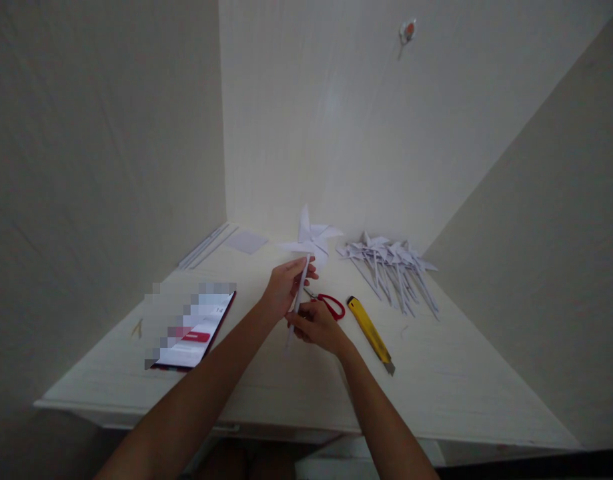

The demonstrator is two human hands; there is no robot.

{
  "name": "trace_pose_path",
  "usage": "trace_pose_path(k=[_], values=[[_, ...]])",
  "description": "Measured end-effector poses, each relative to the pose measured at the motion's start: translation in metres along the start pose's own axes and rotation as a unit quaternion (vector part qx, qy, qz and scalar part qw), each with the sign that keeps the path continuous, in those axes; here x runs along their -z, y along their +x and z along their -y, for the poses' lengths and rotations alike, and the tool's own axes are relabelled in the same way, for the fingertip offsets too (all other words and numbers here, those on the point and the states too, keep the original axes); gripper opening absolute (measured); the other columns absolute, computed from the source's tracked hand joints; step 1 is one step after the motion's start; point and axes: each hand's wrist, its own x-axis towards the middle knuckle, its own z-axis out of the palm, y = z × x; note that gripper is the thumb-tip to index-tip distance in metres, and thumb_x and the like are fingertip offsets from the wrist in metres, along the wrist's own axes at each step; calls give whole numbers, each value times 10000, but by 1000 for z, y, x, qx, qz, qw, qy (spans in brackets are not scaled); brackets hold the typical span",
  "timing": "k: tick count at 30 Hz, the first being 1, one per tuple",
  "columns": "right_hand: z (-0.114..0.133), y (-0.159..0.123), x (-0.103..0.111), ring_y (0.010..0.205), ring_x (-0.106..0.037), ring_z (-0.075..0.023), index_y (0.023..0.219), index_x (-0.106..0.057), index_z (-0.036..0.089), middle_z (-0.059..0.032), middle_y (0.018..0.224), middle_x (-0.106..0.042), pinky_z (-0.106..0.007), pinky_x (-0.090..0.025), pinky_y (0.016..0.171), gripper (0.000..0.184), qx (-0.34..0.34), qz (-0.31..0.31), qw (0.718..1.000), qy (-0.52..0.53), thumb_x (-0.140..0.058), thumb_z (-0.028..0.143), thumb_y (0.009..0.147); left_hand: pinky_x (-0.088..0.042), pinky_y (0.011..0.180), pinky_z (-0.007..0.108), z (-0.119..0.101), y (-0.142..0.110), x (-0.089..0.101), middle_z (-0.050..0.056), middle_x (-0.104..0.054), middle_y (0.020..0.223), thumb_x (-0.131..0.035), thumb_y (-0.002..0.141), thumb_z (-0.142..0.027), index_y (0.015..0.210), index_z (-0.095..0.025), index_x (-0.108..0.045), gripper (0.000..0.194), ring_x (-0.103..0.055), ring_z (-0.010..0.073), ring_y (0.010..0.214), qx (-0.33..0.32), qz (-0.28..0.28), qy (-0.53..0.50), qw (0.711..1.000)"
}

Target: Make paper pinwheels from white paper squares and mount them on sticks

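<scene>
A white paper pinwheel (311, 237) stands upright on a thin white stick above the middle of the table. My left hand (286, 285) is closed round the upper part of the stick, just under the blades. My right hand (316, 327) pinches the stick's lower end. Right behind my right hand lie red-handled scissors (331, 305).
A yellow utility knife (370, 330) lies right of the scissors. A pile of finished paper pinwheels (391, 267) sits at the back right. A phone (196, 330) lies at the left, with white strips (203, 247) and a paper square (246, 241) behind it. Walls enclose the white table (436, 393).
</scene>
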Motion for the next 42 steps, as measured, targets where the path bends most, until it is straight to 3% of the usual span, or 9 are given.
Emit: trace_pose_path(k=[6, 12, 16, 20, 23, 26, 29, 35, 42], values=[[-1, 2, 5, 338, -372, -44, 559, -516, 152, 51, 425, -453, -168, -276, 356, 355, 44, -64, 995, -64, -499, 427, 782, -446, 511, 213, 2, -5, -2, 11, -611, 638, -650, 665, -293, 829, -85, -648, 265, -590, 98, 517, -69, 2, 109, 992], [-2, 2, 6, 375, -401, -71, 559, -535, 163, 39, 426, -468, -191, -293, 400, 342, 72, -106, 983, -129, -472, 391, 806, -452, 503, 226, 2, -4, -2, 22, -622, 633, -639, 670, -314, 805, -86, -640, 265, -602, 114, 511, -96, -15, 135, 986], [-2, 2, 3, 435, -420, -92, 559, -543, 166, 16, 469, -496, -216, -284, 463, 313, 100, -199, 944, -242, -466, 335, 811, -480, 540, 235, 5, 0, 0, 24, -630, 638, -639, 676, -316, 811, -83, -636, 270, -622, 127, 539, -97, -21, 133, 986], [1, -2, 14, 469, -463, -111, 619, -566, 168, -7, 513, -546, -223, -281, 481, 347, 85, -254, 912, -310, -393, 355, 854, -513, 662, 278, 15, 4, 3, 48, -675, 754, -665, 659, -301, 958, -91, -622, 368, -651, 156, 696, -76, 25, 157, 984], [6, -11, 48, 512, -521, -133, 651, -581, 168, -34, 543, -591, -230, -310, 508, 400, 12, -282, 870, -405, -333, 384, 878, -506, 757, 309, 25, 6, 6, 74, -694, 830, -668, 658, -297, 1022, -92, -607, 421, -648, 168, 788, -86, 46, 205, 974], [7, -19, 102, 733, -613, -164, 822, -625, 167, -91, 781, -672, -237, -372, 624, 422, -137, -302, 781, -530, -267, 374, 903, -505, 767, 319, 30, 5, 7, 107, -695, 835, -622, 696, -297, 1015, -66, -613, 394, -651, 181, 790, -105, 51, 281, 953], [-2, -22, 160, 887, -613, -232, 908, -638, 104, -186, 927, -656, -287, -396, 706, 384, -220, -318, 740, -550, -317, 312, 886, -518, 729, 320, 31, 3, 7, 116, -693, 832, -573, 731, -295, 1026, -64, -612, 377, -655, 183, 753, -131, 58, 348, 926], [-31, -14, 237, 1013, -582, -268, 1011, -620, 86, -211, 1062, -619, -326, -427, 794, 358, -319, -304, 715, -542, -360, 283, 861, -526, 660, 271, 34, -1, 3, 91, -695, 829, -553, 736, -256, 984, -97, -641, 307, -651, 157, 694, -156, 59, 431, 887], [-55, -2, 258, 1027, -577, -264, 1055, -599, 107, -192, 1095, -606, -353, -438, 817, 364, -347, -282, 713, -539, -379, 316, 854, -518, 636, 242, 35, -6, -2, 75, -689, 852, -532, 761, -244, 986, -121, -641, 278, -636, 134, 680, -180, 79, 463, 865]])
